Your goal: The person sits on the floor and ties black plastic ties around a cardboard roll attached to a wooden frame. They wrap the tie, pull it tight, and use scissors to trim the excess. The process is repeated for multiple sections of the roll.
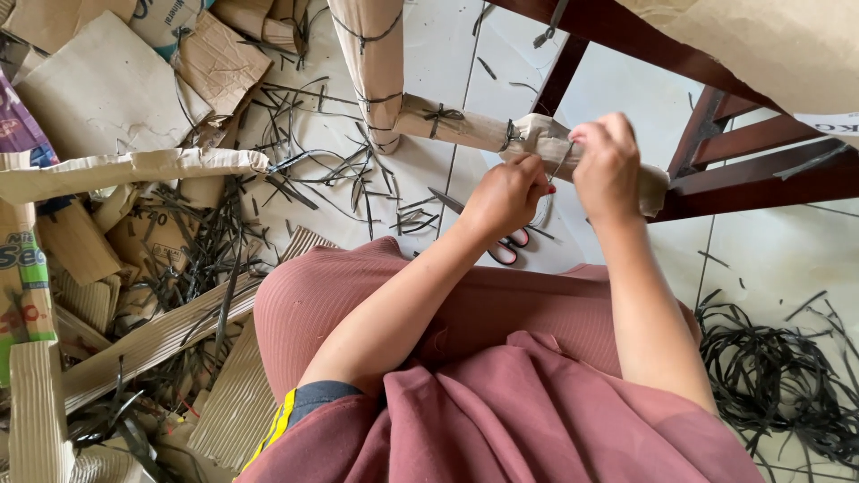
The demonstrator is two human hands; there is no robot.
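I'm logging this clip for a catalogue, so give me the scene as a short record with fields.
Setting: tiled floor, person seated, seen from above
Left hand: pinching a dark strap at the paper-wrapped rail
Right hand: gripping the same rail, fingers closed around it
Furniture: dark wooden frame
Under hands: scissors with red handles
Left side: cardboard scraps
Right side: pile of black straps

We have one view only, from a camera worn on the head, looking steeply down over the lap (501, 313) at the tiled floor (626, 107), close to both hands.
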